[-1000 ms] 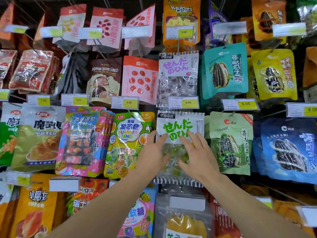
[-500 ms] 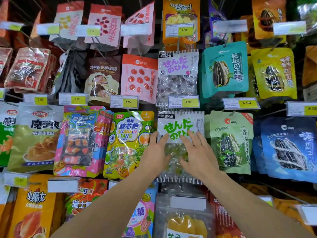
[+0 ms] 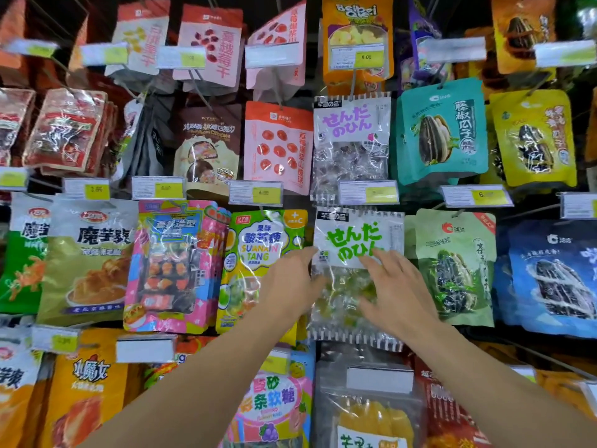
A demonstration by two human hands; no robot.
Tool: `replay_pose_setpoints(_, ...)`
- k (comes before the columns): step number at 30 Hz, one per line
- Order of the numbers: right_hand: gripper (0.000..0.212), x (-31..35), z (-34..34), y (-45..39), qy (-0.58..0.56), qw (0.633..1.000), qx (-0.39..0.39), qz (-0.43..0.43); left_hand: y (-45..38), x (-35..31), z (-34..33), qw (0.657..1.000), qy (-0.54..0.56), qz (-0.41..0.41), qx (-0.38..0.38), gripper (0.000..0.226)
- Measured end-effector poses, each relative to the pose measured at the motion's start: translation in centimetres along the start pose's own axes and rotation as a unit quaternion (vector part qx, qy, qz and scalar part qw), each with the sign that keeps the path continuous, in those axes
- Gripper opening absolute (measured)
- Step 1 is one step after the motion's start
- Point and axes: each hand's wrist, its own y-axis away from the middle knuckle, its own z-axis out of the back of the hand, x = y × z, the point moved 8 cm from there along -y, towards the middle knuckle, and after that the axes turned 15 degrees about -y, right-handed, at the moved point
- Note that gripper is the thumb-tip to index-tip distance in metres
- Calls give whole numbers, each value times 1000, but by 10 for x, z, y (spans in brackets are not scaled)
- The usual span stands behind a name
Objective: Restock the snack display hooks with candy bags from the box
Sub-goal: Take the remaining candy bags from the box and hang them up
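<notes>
Barely anything moved versus half a second earlier: both my hands stayed flat on the green-lettered candy bag (image 3: 354, 250), and the view had drifted slightly, so the whole rack sat a touch lower in frame. My left hand (image 3: 288, 283) lay against the bag's left edge, fingers straight and close together, tips at the white header. My right hand (image 3: 399, 290) covered the clear lower right part, fingers straight and spread, tips reaching the green print. Neither hand curled round anything; both were pressing with flat fingers. That bag hung in the middle row, directly under the purple-lettered bag (image 3: 351, 140) of the same style, with a price tag (image 3: 368, 191) between them. Just left of it was the yellow-green fruit candy bag (image 3: 261, 250), partly behind my left hand. Just right was the pale green sunflower seed bag (image 3: 454, 270). Lower down, a blank white label holder (image 3: 379, 379) sat over a bag of yellow dried fruit (image 3: 371, 421). Box was out of frame.
</notes>
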Motion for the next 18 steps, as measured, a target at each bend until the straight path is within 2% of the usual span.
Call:
replay_pose_setpoints(3,75,5,-1,1,6,1000,2,-16,2,14,11,999,-1,-18,-27,31)
replay_pose_setpoints(8,68,41,0,2,-25,999,-39,-15,7,61,21,999,5,5,-35,43)
replay_pose_setpoints(11,66,72,-14,1,-62,998,-25,-19,12,97,27,999,12,27,-31,54)
replay_pose_setpoints(15,65,92,-43,-5,-116,991,1,-74,16,138,26,997,11,75,10,64)
replay_pose_setpoints(18,67,101,-61,-9,-173,978,-13,-117,20,150,19,996,10,67,50,66)
